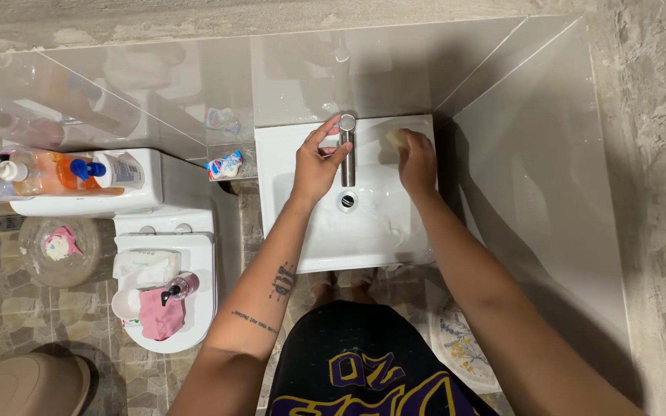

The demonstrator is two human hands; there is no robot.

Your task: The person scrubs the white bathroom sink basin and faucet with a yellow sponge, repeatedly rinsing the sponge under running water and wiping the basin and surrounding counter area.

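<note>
- My left hand (314, 166) rests against the upright chrome cylinder tap (347, 150) at the back of the white rectangular ceramic basin (302, 223), with its fingers (325, 129) curled loosely around the tap's top, touching rather than clenched.
- My right hand (418, 163) has its fingers closed on a pale yellowish sponge (396, 137), which it presses on the basin's back right ledge, just beside the tap.
- The basin looks wet and glossy, so I judge the sponge could skid off the ledge into the bowl, towards the round drain (348, 201).
- A careless nudge of the tap could send out water and splash the grey wall tiles (518, 154) close on the right.
- To the left stands a white toilet (165, 262) with bottles crowded on its tank and a pink cloth (160, 314) on its lid. These lie well apart from both hands.
- A small colourful packet (223, 165) sits between the tank and the basin, near my left elbow's path. That tight corner leaves the right arm little room.
</note>
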